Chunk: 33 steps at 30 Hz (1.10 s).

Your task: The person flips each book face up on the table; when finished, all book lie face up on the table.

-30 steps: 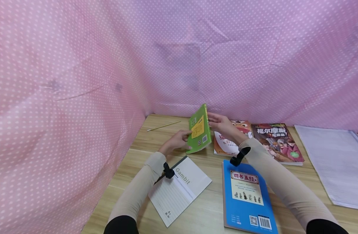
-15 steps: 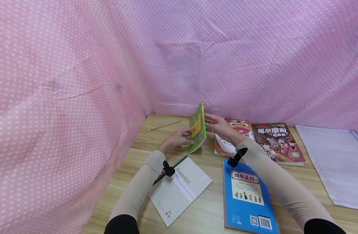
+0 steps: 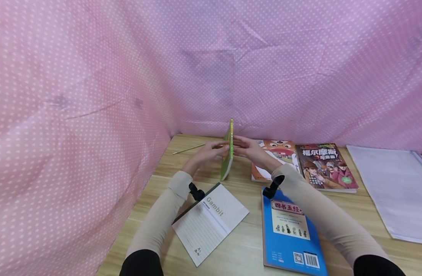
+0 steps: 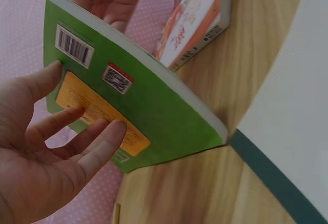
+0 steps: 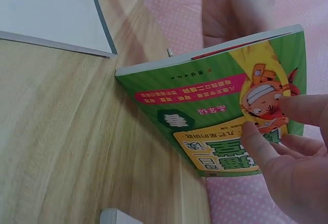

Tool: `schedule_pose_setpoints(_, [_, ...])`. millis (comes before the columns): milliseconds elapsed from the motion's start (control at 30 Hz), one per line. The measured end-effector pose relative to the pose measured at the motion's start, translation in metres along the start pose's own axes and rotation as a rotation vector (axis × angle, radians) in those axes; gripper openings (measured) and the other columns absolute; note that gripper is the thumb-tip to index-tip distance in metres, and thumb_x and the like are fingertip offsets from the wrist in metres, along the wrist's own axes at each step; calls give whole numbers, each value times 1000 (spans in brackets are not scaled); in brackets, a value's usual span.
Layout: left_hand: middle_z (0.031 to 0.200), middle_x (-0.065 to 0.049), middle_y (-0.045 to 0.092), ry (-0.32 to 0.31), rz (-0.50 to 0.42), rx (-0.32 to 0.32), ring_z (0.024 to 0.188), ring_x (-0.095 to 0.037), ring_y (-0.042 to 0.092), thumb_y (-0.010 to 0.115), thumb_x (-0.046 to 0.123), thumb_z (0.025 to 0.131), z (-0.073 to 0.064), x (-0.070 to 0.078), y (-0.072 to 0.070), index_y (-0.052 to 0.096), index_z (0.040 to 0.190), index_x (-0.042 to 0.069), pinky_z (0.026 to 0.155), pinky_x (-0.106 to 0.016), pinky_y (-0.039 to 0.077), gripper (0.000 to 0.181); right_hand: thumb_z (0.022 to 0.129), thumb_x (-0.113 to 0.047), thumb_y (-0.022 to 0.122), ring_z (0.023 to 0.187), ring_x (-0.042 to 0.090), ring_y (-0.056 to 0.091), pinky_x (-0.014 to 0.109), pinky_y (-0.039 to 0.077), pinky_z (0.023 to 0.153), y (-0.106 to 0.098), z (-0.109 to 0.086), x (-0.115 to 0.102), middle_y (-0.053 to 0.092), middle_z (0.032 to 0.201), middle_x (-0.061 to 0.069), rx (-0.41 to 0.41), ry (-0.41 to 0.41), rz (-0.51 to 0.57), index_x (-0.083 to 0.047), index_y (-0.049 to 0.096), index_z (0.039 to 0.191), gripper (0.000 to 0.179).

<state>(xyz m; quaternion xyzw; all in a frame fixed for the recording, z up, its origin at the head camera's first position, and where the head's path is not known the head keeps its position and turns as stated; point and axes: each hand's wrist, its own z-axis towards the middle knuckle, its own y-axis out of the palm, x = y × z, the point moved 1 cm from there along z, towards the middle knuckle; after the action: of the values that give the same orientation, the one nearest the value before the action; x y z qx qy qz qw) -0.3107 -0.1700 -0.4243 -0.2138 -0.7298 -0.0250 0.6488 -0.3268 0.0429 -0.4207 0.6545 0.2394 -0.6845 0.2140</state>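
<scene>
Just beyond the left hand (image 3: 204, 155), a thin gold stick (image 3: 188, 149) on the table (image 3: 243, 253), hidden at one end by that hand but in full sight a second ago. Left hand with fingers extended, laid on the yellow-labelled back cover of the green book (image 3: 226, 159). Nearer the body than the left hand, a Gambit notebook (image 3: 207, 228), slanted, same place as before.

Between both hands, the green book, on edge on the table and nearly upright; a second ago tilted, with much of the back cover showing, now turned almost edge-on and slightly farther left. Opposite, the right hand (image 3: 253, 152), also with fingers extended, touching the front cover; shifted left, closer to the other hand. Clasped by neither alone, only held between the two.

Partly behind the right hand, an orange-and-white book (image 3: 284, 147). Nearer the body, under the right forearm, a blue book (image 3: 295, 249). Right of the right hand, a dark illustrated book (image 3: 324, 168); farther right, well apart, a white sheet (image 3: 390, 191).
</scene>
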Motion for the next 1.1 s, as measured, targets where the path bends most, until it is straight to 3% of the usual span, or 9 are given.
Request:
schedule_pose_setpoints(233, [144,-20,57,-10,-38,-29,125,-36,63,60,38,103,-3,17,-7,46,151,4,106,-51,51,60,104,-7,56,143,39,45,46,45,114,8,2,-1,42,158,22,12,8,-33,-9,33,159,61])
schedule_pose_setpoints(433, [143,-19,58,-3,-38,-26,123,-37,63,63,33,102,-8,22,-12,49,148,3,105,-50,52,57,104,-11,57,144,37,44,47,44,114,15,4,-3,42,158,22,3,7,-57,-11,32,160,61])
schedule_pose_setpoints(833, [143,-19,57,-5,-10,3,122,-34,65,61,33,102,-16,19,-23,49,148,4,99,-40,57,56,102,-6,60,140,42,48,51,43,114,26,9,9,44,155,27,-37,-5,-55,-6,35,158,61])
schedule_pose_setpoints(1100, [143,-21,57,-2,-12,6,124,-36,63,61,36,102,-18,11,-31,44,151,3,106,-47,52,62,98,-2,64,143,41,46,53,44,113,31,15,16,49,150,26,-45,3,-89,-5,43,154,59])
